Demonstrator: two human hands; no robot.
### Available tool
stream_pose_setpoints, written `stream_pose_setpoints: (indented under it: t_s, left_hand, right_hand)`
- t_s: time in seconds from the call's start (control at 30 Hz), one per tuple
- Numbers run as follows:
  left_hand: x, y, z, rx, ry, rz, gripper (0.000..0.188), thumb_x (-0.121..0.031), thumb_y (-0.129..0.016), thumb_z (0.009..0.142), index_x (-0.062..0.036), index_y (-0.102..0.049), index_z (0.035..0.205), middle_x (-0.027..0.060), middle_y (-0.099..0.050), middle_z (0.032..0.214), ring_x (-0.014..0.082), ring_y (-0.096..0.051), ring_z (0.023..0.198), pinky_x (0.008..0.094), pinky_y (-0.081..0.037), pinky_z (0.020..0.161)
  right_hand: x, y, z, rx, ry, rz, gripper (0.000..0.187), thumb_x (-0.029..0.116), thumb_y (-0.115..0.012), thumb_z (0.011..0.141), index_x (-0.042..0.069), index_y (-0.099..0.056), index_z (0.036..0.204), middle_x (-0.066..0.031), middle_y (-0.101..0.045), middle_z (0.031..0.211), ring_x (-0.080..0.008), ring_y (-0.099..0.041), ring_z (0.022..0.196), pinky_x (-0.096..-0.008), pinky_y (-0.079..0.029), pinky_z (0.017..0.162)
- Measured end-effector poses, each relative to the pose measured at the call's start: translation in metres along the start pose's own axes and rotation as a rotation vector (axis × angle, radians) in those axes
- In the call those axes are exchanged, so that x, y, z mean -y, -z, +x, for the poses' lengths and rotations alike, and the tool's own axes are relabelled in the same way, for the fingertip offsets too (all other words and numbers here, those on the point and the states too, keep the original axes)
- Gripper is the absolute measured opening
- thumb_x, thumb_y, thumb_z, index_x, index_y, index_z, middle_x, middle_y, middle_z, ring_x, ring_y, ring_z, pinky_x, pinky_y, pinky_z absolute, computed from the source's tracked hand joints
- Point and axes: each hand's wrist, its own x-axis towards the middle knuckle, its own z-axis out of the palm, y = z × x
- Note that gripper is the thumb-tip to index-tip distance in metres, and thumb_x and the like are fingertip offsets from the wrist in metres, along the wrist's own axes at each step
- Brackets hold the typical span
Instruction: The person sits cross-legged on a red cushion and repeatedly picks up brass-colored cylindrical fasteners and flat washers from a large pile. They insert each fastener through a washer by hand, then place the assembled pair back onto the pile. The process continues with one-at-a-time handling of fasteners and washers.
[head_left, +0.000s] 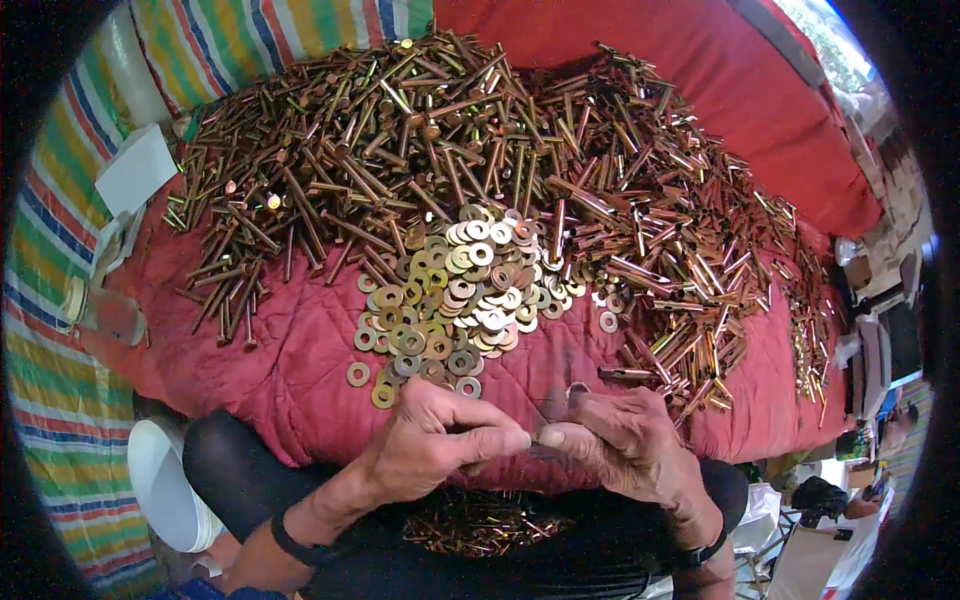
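Striped sheet (60, 400): hangs along the left edge of the red quilt (240, 385) and behind its far left corner.
Jar (112, 315): clear, lying on its side at the quilt's left edge.
Bucket (165, 480): white, below the near left corner.
Bolts (330, 170): large loose heap, coppery, far left part of the quilt, reaching along the far edge.
Left hand (435, 440): just off the near edge; thumb and fingers pinched narrow; cannot tell what is between them.
Washers (480, 290): flat rings, gold and silver, overlapping mid-quilt, spilling toward the near edge.
Lap pile (485, 525): thin coppery pieces, below the near edge.
Right hand (630, 440): at the near edge, pinched narrow, thumb tip meeting the left's; contents cannot be told.
Tubes (690, 250): coppery, heaped toward the right edge.
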Motion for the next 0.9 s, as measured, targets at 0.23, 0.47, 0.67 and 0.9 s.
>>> stream_pose_setpoints:
  t_s: [0.23, 0.47, 0.67, 0.9]
  left_hand:
    - [-0.012, 0.030, 0.005, -0.093, -0.617, 0.917, 0.017, -0.022, -0.074, 0.092, -0.0064, -0.080, 0.088, 0.0129, -0.074, 0.082, 0.0323, -0.071, 0.072, 0.0417, -0.055, 0.067]
    - [-0.014, 0.127, 0.000, -1.120, 0.082, 1.377, 0.028, -0.021, -0.074, 0.087, -0.0054, -0.077, 0.109, 0.0183, -0.074, 0.106, 0.0381, -0.072, 0.098, 0.0476, -0.056, 0.088]
    - [0.017, 0.138, 0.014, -1.109, 0.015, 1.397, 0.033, -0.022, -0.076, 0.085, -0.0051, -0.074, 0.113, 0.0213, -0.067, 0.112, 0.0417, -0.068, 0.102, 0.0512, -0.054, 0.088]
    - [0.029, 0.154, 0.028, -1.164, -0.408, 1.369, 0.022, -0.011, -0.072, 0.084, -0.0031, -0.075, 0.105, 0.0208, -0.065, 0.101, 0.0420, -0.067, 0.096, 0.0520, -0.054, 0.084]
  right_hand:
    - [-0.042, 0.038, 0.014, -0.441, -0.124, -0.558, 0.019, 0.009, -0.077, 0.093, 0.003, -0.073, 0.110, -0.0131, -0.072, 0.091, -0.0290, -0.069, 0.075, -0.0356, -0.055, 0.069]
    - [-0.111, 0.059, 0.035, -0.295, -0.085, -1.128, 0.032, 0.014, -0.066, 0.096, 0.003, -0.068, 0.125, -0.0144, -0.074, 0.115, -0.0332, -0.068, 0.112, -0.0447, -0.056, 0.091]
    - [-0.121, 0.049, 0.031, -0.260, 0.006, -0.979, 0.030, 0.003, -0.063, 0.088, 0.002, -0.071, 0.117, -0.0173, -0.074, 0.120, -0.0384, -0.066, 0.121, -0.0456, -0.055, 0.102]
    - [-0.101, 0.047, 0.040, -0.237, 0.144, -0.916, 0.025, 0.001, -0.068, 0.086, -0.001, -0.072, 0.111, -0.0175, -0.074, 0.114, -0.0382, -0.069, 0.114, -0.0475, -0.055, 0.102]
